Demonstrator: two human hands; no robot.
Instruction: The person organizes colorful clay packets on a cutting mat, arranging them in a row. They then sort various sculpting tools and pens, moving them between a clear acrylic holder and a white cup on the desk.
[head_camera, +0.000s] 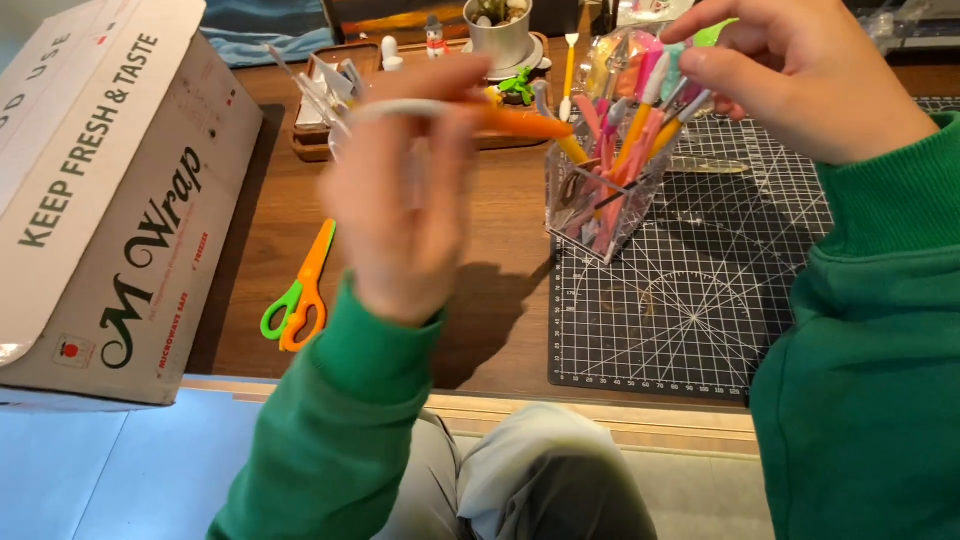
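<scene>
Above clear pen holder (600, 215): right hand (800, 75) pinching pink pen (652, 75); blurred left hand (405, 205) gripping orange pen (520, 122) beside it.

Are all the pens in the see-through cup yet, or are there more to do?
Many pink and orange pens already stand in the clear plastic holder. The blurred left hand holds an orange pen near it; the right hand grips the pen tops. The orange and green scissors lie on the wooden desk.
</scene>
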